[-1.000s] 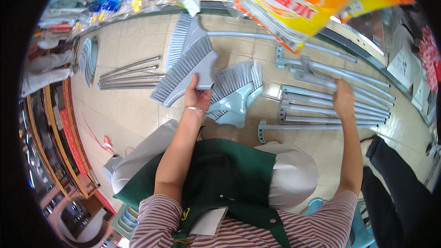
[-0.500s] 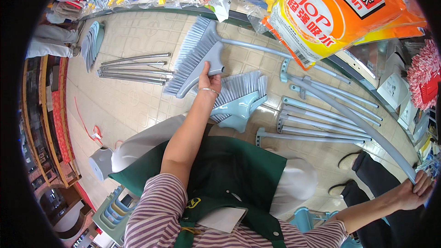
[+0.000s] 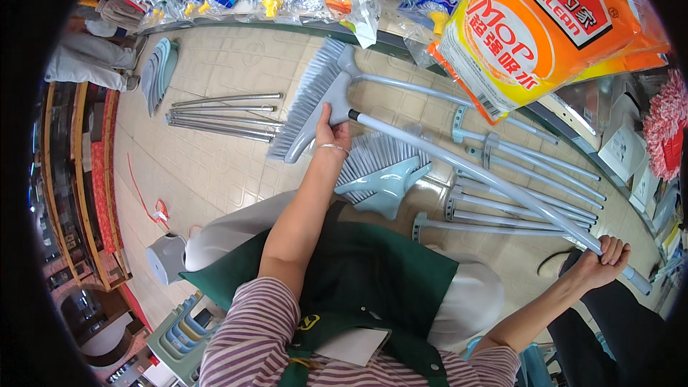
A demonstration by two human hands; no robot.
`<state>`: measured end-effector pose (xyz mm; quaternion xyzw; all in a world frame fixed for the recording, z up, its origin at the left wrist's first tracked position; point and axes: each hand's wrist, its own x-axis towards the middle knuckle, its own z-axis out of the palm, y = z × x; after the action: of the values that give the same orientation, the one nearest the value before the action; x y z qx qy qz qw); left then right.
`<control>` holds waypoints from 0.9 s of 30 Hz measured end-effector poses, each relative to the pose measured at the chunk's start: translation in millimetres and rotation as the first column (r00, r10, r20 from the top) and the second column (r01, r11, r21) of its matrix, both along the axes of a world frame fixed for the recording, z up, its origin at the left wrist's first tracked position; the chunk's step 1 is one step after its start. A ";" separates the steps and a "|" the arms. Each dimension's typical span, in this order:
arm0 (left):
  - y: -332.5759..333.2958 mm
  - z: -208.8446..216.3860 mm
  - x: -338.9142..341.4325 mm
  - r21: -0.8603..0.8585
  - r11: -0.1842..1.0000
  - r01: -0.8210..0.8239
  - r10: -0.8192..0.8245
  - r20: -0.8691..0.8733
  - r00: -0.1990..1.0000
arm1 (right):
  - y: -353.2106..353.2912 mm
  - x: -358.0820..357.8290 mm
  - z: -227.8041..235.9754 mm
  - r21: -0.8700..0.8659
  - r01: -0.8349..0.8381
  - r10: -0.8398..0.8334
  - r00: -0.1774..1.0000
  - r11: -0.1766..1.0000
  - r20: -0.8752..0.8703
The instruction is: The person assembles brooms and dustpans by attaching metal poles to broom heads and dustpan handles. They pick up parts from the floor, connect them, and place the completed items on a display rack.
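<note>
My left hand grips a grey broom head with pale bristles, its socket facing right. My right hand is closed around a long grey broom handle near its far right end. The handle's black tip sits at the socket; whether it is inside, I cannot tell. Behind the held head, partly covered, another grey broom head appears joined to a pole. Pale blue-green broom heads with grey bristles lie on the floor just below the handle.
Several grey poles with toothed brackets lie at right. Thin metal rods and blue-green dustpans are at left. An orange mop package hangs at upper right. Another person's dark-trousered legs stand lower right; light-trousered legs upper left.
The handle's black tip has come to the broom head's socket. My right hand has moved left and slightly up with the handle. My left hand keeps its hold on the broom head.
</note>
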<state>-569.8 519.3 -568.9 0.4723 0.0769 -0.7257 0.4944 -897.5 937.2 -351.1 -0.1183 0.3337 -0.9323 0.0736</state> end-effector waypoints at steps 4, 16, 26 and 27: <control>5.9 3.7 -1.8 -0.045 0.996 0.070 -0.071 -0.017 0.997 | -5.4 -0.1 -7.6 -0.022 -0.040 0.041 0.999 0.999 0.033; 0.9 14.3 4.9 -0.230 0.973 0.015 -0.047 -0.133 0.990 | -22.7 6.0 -114.9 0.589 -0.215 -0.092 0.890 0.779 0.447; -0.9 9.6 3.1 -0.091 0.995 0.036 -0.038 -0.018 0.999 | -3.2 28.9 -163.4 0.480 -0.179 -0.098 0.863 0.859 0.496; -0.3 8.6 3.3 -0.087 0.995 0.046 -0.047 -0.010 0.999 | -2.8 31.6 -163.3 0.240 -0.289 0.137 0.856 0.927 0.498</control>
<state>-566.5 519.1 -560.3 0.4475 0.0373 -0.7426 0.4968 -865.8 934.5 -514.5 0.0888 0.4307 -0.8553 0.2740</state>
